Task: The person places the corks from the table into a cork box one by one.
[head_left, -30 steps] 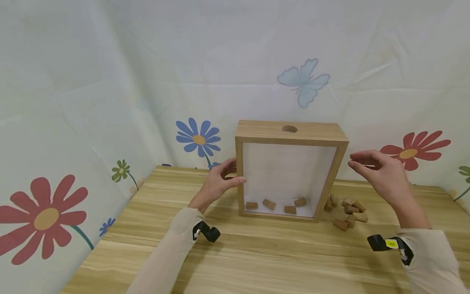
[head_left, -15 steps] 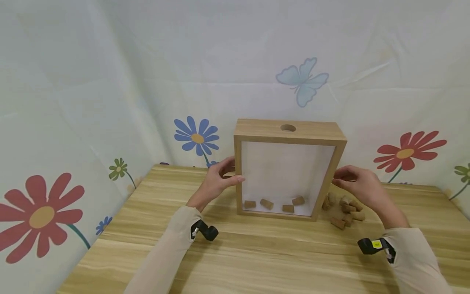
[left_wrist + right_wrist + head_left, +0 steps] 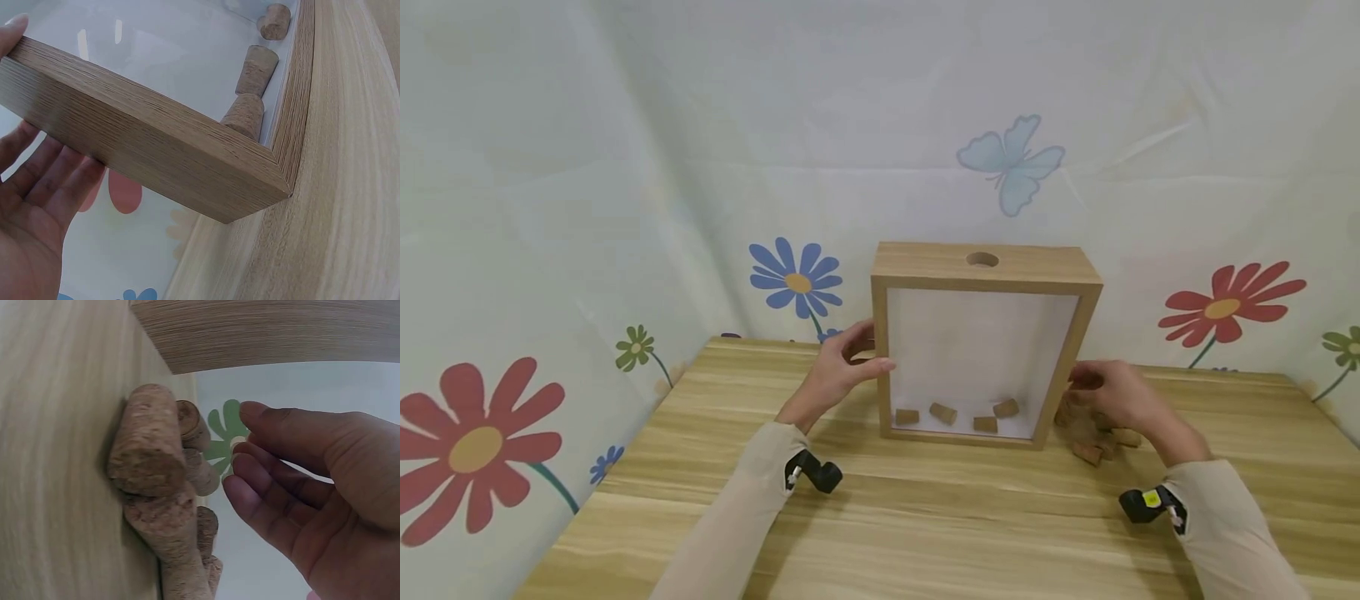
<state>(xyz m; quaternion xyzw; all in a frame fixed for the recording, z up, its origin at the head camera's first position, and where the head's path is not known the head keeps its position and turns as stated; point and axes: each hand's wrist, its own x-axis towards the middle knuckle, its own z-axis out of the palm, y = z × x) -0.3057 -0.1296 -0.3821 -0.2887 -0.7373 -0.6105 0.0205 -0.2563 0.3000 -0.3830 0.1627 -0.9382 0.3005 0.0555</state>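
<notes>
A wooden box frame [image 3: 917, 265] with a clear front and a round hole [image 3: 982, 260] in its top stands upright on the table. Several corks [image 3: 943, 413] lie inside along its bottom. My left hand [image 3: 833, 371] grips the box's left side, thumb on the front edge and fingers behind. Beside the box's right side, my right hand [image 3: 1122, 395] hovers at a heap of loose corks [image 3: 1087, 453], partly covering it. In the right wrist view its fingers are loosely bent near the closest cork [image 3: 147, 440], apart from it, with no cork visible between thumb and fingers.
A wood-grain table [image 3: 925, 517] carries everything. Behind it hangs a pale cloth [image 3: 865, 100] printed with flowers and a butterfly, close to the back of the box. Black wrist cameras [image 3: 827, 477] sit on both sleeves.
My right hand has come left and down from beside the box's upper right corner to the cork heap. My left hand keeps its grip on the box; the corks inside lie as before.
</notes>
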